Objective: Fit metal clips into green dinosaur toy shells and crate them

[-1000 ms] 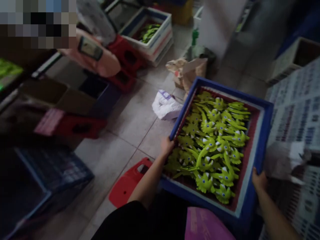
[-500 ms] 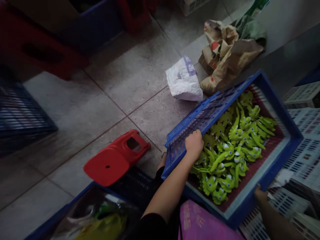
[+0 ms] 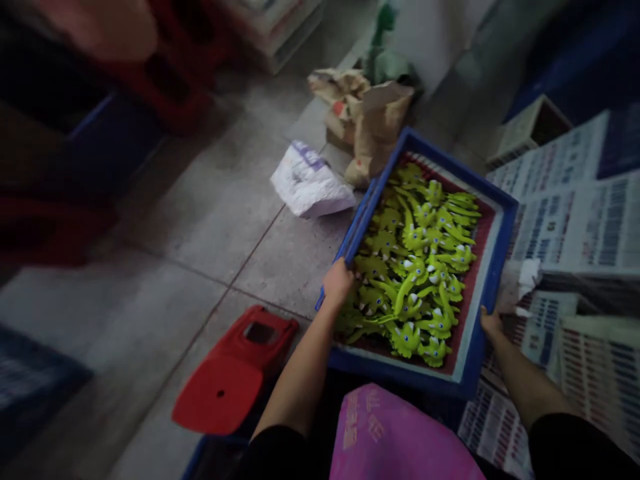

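Observation:
Between my hands I hold a blue crate (image 3: 465,160) with a red and white lining, slightly tilted. Many lime-green toy dinosaur pieces (image 3: 415,267) with horned heads and tails lie heaped inside it. My left hand (image 3: 338,285) is wrapped over the crate's left rim, fingers closed. On the opposite side my right hand (image 3: 492,323) grips the right wall, its fingers partly hidden behind the crate. Just below the crate is the pink apron (image 3: 395,440) on my front.
A red plastic stool (image 3: 220,393) lies on the tiled floor at lower left. Ahead are a white sack (image 3: 313,183) and a crumpled brown paper bag (image 3: 375,127). White slatted crates (image 3: 575,227) are stacked on the right; a blue crate (image 3: 35,387) stands far left.
The crate has swung left in view and tilted closer to level, with both hands still on it. My view has turned right, and more white crates show.

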Demonstrator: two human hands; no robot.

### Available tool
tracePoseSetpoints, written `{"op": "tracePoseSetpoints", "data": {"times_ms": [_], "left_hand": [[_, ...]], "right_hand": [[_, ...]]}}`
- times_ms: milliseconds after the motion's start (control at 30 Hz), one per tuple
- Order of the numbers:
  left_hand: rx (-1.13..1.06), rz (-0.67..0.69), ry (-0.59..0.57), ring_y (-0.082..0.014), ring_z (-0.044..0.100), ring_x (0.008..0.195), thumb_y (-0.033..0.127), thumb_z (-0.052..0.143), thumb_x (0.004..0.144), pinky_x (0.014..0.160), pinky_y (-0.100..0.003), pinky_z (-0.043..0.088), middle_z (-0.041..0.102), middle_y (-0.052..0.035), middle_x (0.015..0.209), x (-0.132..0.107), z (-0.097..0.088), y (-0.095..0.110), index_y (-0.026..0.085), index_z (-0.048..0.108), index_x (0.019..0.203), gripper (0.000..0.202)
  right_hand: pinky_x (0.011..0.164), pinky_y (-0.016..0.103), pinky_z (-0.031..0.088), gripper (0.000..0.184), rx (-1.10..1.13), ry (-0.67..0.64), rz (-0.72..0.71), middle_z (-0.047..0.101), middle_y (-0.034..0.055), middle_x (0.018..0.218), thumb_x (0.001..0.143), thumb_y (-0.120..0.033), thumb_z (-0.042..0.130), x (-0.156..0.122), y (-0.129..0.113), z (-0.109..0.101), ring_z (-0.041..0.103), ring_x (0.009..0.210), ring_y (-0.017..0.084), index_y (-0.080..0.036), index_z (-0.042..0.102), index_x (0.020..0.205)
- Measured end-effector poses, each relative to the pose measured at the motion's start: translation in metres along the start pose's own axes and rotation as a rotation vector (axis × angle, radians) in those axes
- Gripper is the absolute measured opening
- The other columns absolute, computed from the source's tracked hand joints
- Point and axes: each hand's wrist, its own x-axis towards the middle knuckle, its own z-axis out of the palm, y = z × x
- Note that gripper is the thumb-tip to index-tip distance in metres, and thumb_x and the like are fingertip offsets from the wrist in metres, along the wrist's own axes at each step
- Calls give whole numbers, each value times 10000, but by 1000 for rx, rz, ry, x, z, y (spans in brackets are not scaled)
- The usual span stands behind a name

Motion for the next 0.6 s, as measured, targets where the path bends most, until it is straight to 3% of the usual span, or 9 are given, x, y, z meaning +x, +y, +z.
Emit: {"op": "tracePoseSetpoints", "data": {"times_ms": [67, 167, 267, 367, 467, 533, 600], "left_hand": [[65, -22, 5, -265, 795, 1149, 397, 598, 1143, 1036, -460, 639, 807, -132, 1247, 2, -2, -3, 147, 720, 1346, 344], [137, -30, 51, -241, 795, 1091, 450, 632, 1135, 994, -439, 655, 805, -111, 1191, 14, -10, 4, 140, 720, 1331, 377], [180, -27, 109, -234, 789, 1098, 389, 681, 1114, 992, -423, 659, 798, -102, 1189, 28, -13, 24, 128, 724, 1300, 324], [230, -34, 161, -248, 775, 1152, 390, 676, 1116, 1026, -449, 658, 783, -113, 1241, 29, -4, 38, 126, 719, 1322, 338], [297, -16, 188, -255, 749, 1220, 399, 672, 1118, 1066, -470, 649, 741, -132, 1380, 2, 10, 22, 153, 644, 1477, 436], [359, -15, 179, -259, 743, 1227, 390, 682, 1113, 1058, -461, 655, 719, -129, 1423, -30, 18, -3, 171, 592, 1549, 496], [438, -64, 154, -272, 757, 1160, 423, 645, 1131, 1007, -456, 670, 738, -110, 1342, -60, 22, -30, 152, 631, 1494, 453]], "right_hand": [[925, 395, 681, 340, 105, -61, 136, 757, 91, 1263, 1111, -433, 714, 3, 9, 8, 760, 1058, 209, -184, 716, 1343], [1019, 461, 659, 443, 246, -111, 227, 745, 116, 1335, 1111, -478, 699, 21, 19, 22, 754, 1136, 240, -172, 679, 1430], [1071, 469, 617, 496, 338, -140, 223, 744, 163, 1372, 1158, -458, 595, 48, 29, 37, 753, 1188, 264, -130, 609, 1529], [1086, 411, 556, 551, 403, -164, 152, 726, 275, 1421, 1207, -400, 413, 62, 43, 57, 731, 1293, 313, -26, 517, 1598], [1081, 382, 516, 621, 454, -204, 96, 688, 331, 1486, 1204, -386, 393, 41, 64, 88, 700, 1367, 351, 10, 385, 1683], [1049, 388, 519, 655, 477, -252, 93, 703, 333, 1465, 1190, -388, 429, 9, 82, 109, 714, 1336, 367, -5, 341, 1714], [1023, 412, 525, 656, 485, -301, 112, 732, 343, 1396, 1177, -386, 442, -26, 98, 126, 733, 1289, 394, -2, 367, 1703]]}}
